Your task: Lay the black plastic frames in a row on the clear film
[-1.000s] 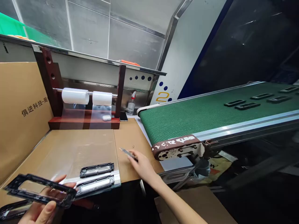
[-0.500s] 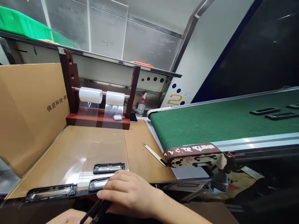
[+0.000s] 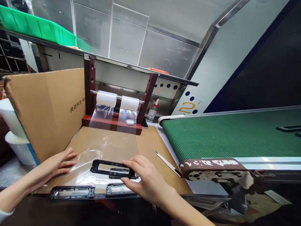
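Resting flat with loose fingers, the right hand [image 3: 143, 179] presses the end of a black plastic frame [image 3: 113, 168] and grasps nothing. It is a glossy, long rectangle with an open window, lying on the clear film [image 3: 94, 153] over the cardboard table [image 3: 150, 147]. Left hand [image 3: 58, 163] lies open on the film.

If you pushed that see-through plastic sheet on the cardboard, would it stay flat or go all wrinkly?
Probably wrinkly. The clear film already puckers beside the left hand, so it looks thin and floppy. It seems very light and glossy, so it may slide. The black frame under the right hand likely pins that part.
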Tool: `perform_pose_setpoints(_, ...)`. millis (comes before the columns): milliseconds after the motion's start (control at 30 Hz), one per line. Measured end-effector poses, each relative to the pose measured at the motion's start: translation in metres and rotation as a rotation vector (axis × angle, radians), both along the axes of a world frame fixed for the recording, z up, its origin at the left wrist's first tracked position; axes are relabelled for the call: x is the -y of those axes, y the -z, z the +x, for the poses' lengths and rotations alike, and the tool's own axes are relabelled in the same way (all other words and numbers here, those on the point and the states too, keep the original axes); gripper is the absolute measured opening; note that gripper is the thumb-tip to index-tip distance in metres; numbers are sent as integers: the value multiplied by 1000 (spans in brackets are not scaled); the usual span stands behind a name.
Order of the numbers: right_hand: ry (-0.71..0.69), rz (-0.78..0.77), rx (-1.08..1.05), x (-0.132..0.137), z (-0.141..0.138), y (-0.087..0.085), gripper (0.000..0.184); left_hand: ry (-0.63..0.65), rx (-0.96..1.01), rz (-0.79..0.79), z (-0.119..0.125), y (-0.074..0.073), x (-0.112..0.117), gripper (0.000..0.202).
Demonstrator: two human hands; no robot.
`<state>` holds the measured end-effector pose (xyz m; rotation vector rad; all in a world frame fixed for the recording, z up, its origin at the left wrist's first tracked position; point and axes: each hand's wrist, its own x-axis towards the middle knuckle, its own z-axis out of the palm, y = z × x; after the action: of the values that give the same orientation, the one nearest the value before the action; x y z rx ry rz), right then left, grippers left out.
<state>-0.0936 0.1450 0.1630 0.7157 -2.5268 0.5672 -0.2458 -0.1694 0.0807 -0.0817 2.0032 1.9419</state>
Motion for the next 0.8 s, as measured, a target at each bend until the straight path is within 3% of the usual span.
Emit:
perform_pose_setpoints(233, 56, -99, 101, 20, -24, 35, 35, 151, -33, -112, -10, 7, -11, 38)
perform_pose_setpoints(367, 89, -130, 119, 35, -33, 60, 37, 166, -41, -68, -7, 9, -9, 33)
perform_pose_setpoints(633, 90, -89, 218, 65, -47, 77, 39, 91, -29, -37, 9, -11, -9, 60)
perform_pose_setpoints(800, 65, -34, 195, 75, -58, 82, 39, 111, -47, -5, 9, -12, -10, 79)
